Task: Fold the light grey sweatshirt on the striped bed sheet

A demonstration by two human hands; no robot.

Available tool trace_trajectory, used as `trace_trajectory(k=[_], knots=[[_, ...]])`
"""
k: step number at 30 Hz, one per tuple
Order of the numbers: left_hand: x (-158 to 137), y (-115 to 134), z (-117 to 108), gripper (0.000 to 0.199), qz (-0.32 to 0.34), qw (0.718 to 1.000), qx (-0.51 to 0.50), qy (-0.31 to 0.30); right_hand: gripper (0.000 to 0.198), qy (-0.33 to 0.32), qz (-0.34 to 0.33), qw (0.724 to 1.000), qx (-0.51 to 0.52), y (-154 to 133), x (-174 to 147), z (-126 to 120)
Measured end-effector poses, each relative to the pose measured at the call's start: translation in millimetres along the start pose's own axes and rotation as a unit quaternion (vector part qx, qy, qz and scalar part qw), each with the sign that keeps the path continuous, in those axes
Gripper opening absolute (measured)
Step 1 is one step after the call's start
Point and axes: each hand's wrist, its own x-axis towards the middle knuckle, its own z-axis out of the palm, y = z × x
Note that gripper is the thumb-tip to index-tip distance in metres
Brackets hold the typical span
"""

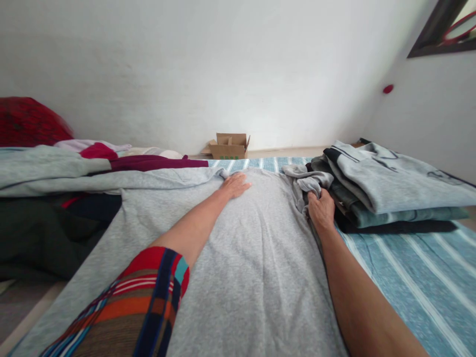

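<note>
A grey long-sleeved shirt (253, 258) lies spread over the bed in front of me, one sleeve stretched out to the left across other clothes. My left hand (235, 186) rests flat on the upper part of the shirt, fingers extended and apart. On the right side, my right hand (320, 208) is closed around the bunched fabric of the shirt's other sleeve (307, 179). Right beside that hand stands a stack of folded clothes, with a light grey collared top (394, 173) uppermost and a greenish folded garment (401, 217) under it.
Loose clothes, among them a maroon garment (159, 161) and a dark garment (44, 238), are heaped at the left. A red bundle (31, 121) sits behind them. An open cardboard box (228, 147) stands by the wall. The blue striped bedsheet (405, 267) shows at the right.
</note>
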Motion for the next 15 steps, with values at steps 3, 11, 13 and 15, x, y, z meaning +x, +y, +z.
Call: trace_trajectory(k=[3, 11, 13, 15], knots=[[-1.7, -9.5, -4.2, 0.027, 0.011, 1.000, 0.009, 0.017, 0.040, 0.001, -0.001, 1.000, -0.005, 1.2, 0.2, 0.5], [-38.2, -17.4, -7.4, 0.024, 0.026, 0.999, 0.036, 0.029, 0.043, 0.003, 0.004, 1.000, -0.012, 2.0, -2.9, 0.8], [-47.9, -27.7, -11.3, 0.024, 0.007, 0.999, 0.043, 0.022, 0.045, 0.001, 0.008, 1.000, -0.018, 1.8, -4.1, 0.4], [-55.4, -36.4, -15.7, 0.027, -0.020, 0.998, 0.047, 0.025, 0.046, -0.005, 0.010, 1.000, -0.028, 1.1, -4.5, -1.1]])
